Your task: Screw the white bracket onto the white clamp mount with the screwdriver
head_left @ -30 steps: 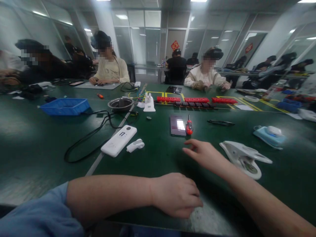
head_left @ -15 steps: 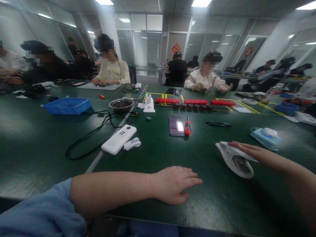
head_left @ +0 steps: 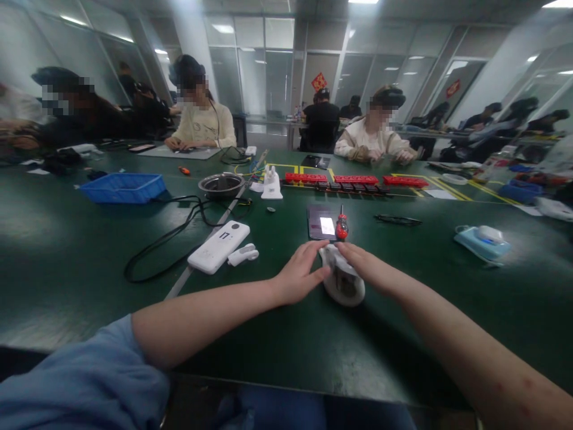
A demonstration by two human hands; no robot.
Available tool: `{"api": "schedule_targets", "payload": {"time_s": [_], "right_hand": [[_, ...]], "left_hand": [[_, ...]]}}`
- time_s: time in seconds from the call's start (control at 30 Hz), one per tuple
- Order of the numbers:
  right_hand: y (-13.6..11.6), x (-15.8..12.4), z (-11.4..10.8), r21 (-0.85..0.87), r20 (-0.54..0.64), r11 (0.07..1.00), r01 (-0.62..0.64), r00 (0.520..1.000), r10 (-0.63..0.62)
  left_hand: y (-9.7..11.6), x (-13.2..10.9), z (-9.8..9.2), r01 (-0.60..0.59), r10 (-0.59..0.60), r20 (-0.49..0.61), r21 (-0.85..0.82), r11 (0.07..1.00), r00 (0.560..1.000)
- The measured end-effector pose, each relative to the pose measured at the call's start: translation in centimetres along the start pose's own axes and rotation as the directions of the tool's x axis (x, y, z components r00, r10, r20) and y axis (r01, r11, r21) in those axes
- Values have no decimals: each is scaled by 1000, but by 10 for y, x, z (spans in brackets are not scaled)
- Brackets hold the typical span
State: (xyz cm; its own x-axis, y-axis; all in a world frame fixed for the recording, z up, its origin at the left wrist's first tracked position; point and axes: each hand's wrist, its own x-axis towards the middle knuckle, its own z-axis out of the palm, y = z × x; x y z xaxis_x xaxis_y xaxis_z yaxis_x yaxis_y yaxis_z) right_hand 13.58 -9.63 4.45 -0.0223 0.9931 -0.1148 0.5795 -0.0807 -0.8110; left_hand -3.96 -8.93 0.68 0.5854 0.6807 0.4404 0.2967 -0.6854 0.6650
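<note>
A white curved shell (head_left: 344,292) with a greyish hollow side facing me is tilted in front of me, its shadow falling on the green table. My right hand (head_left: 364,263) grips it from the right, fingers along its upper edge and the thumb hidden. On its left side is my left hand (head_left: 301,272), thumb and fingers apart, fingertips at the shell's upper edge. Whether they press on it I cannot tell. Just beyond the hands lie a phone-like device (head_left: 316,224) with a lit screen and a red-and-black screwdriver (head_left: 342,226).
To the left are a white power bank (head_left: 218,248), a small white clip-shaped piece (head_left: 243,255), black cable, a metal bowl (head_left: 221,185) and a blue tray (head_left: 123,188). Black tweezers (head_left: 397,220) and a light-blue pouch (head_left: 478,243) lie right. Red strips (head_left: 356,179) lie farther back; people sit opposite.
My right hand has carried the white shell leftwards to the middle. My left hand has lifted off the table and moved forward to the shell's left side.
</note>
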Motion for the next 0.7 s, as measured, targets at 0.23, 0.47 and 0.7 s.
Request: {"api": "schedule_targets", "payload": {"time_s": [0.23,0.47,0.7], "right_hand": [[-9,-5,26,33,-187,974,223,959,-214],[25,-57,12,-529,154,602,598,765,-625],[25,-37,20,-664,287,545,512,847,-447]], "left_hand": [[-29,7,-14,134,-134,-11,7,991,991],[-37,9,-25,48,-79,244,130,990,967],[-39,14,-22,106,-218,298,351,930,929]]}}
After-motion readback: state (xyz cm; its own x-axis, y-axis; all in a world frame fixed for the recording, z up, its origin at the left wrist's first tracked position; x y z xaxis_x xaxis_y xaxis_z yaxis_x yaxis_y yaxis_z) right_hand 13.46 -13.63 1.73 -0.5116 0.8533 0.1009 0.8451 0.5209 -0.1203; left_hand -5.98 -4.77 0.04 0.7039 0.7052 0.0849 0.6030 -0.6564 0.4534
